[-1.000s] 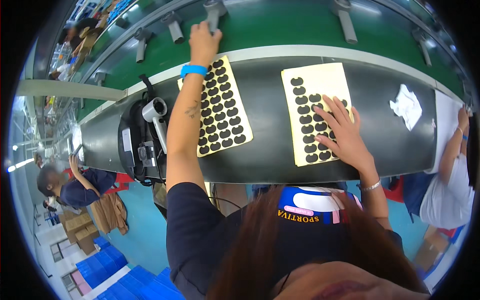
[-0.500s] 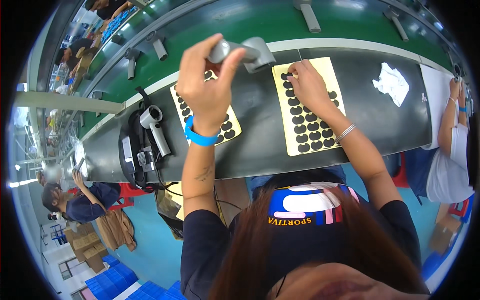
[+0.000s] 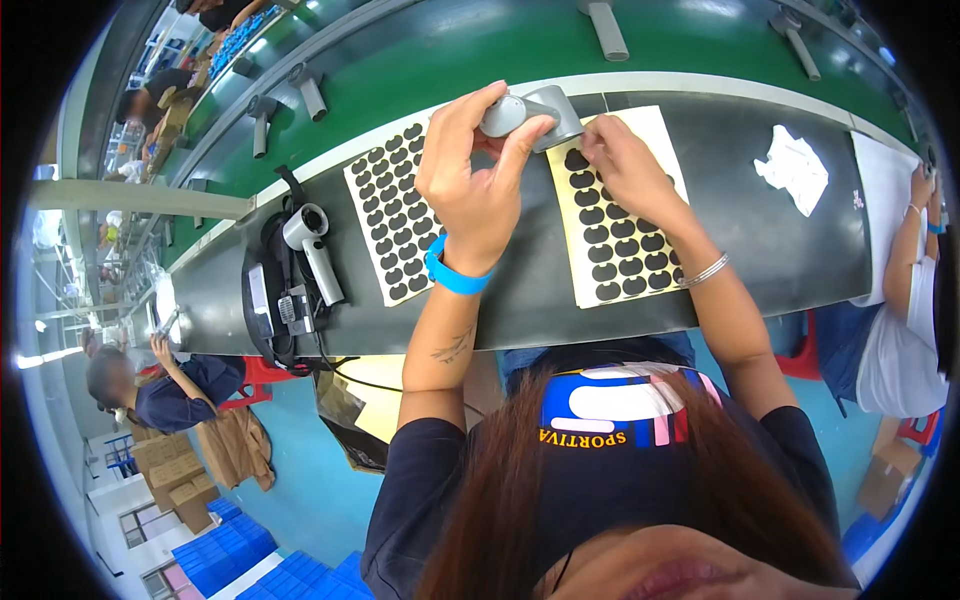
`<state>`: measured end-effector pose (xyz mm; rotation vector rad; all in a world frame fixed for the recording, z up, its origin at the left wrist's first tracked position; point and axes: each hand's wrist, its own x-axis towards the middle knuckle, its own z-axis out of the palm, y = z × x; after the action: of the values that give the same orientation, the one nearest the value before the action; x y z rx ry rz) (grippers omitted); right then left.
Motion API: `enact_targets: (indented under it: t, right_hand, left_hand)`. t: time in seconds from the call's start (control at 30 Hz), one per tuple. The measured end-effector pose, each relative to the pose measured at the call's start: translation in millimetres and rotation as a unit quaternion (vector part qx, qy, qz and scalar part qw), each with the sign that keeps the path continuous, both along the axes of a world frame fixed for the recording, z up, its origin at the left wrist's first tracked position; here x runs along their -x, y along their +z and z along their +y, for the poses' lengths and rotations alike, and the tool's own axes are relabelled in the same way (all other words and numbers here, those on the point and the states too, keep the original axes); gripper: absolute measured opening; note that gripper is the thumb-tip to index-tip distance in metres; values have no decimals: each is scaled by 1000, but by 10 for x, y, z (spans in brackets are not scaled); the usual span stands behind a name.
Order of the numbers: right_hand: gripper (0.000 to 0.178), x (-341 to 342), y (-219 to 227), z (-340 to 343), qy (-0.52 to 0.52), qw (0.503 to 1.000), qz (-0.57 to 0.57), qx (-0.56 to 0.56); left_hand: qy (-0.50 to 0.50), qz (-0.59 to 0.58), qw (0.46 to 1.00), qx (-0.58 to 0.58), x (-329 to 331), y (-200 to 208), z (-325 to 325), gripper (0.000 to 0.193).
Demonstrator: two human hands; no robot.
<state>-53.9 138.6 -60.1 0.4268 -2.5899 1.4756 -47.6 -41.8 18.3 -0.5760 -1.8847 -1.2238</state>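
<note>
On the dark table (image 3: 800, 250) lie two pale sheets of black stickers, one (image 3: 392, 225) left of the hands, one (image 3: 615, 215) beneath them. Above the latter, the left hand (image 3: 478, 190) has its fingers clasped around a small grey hairdryer-shaped part (image 3: 530, 113). The right hand (image 3: 625, 165) pinches at that part's side; whether it grips a sticker cannot be told.

We see a long dark workbench (image 3: 800, 262) running left to right, with a green conveyor belt (image 3: 450, 50) along its far side. The floor (image 3: 320, 480) near us is blue. At near left stand stacked blue crates (image 3: 225, 555) and brown cardboard boxes (image 3: 170, 470). A red stool (image 3: 262, 372) sits under the bench. Bright daylight comes in at the far left (image 3: 45, 230).
</note>
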Motion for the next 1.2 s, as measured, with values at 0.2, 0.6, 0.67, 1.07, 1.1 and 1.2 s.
enact_targets:
  t: [0.2, 0.6, 0.67, 1.07, 1.1, 1.2]
  right_hand:
    - [5, 8, 222, 331, -115, 992, -8, 54]
    - [33, -720, 956, 154, 18, 971, 46, 232]
    - [38, -765, 994, 133, 24, 979, 30, 201]
    - [31, -713, 1121, 126, 21, 994, -15, 104]
    - [31, -710, 1117, 118, 22, 994, -15, 105]
    - [30, -701, 1118, 91, 17, 995, -10, 97]
  left_hand:
    - [7, 6, 998, 57, -138, -83, 72, 41]
    - [-230, -255, 936, -84, -410, -148, 192, 42]
    - [-255, -271, 921, -114, -426, -154, 189, 40]
    - [-336, -324, 873, -141, -446, -161, 86, 36]
    - [-342, -328, 869, -147, -448, -166, 80, 36]
    - [-345, -331, 865, -154, -440, -185, 65, 36]
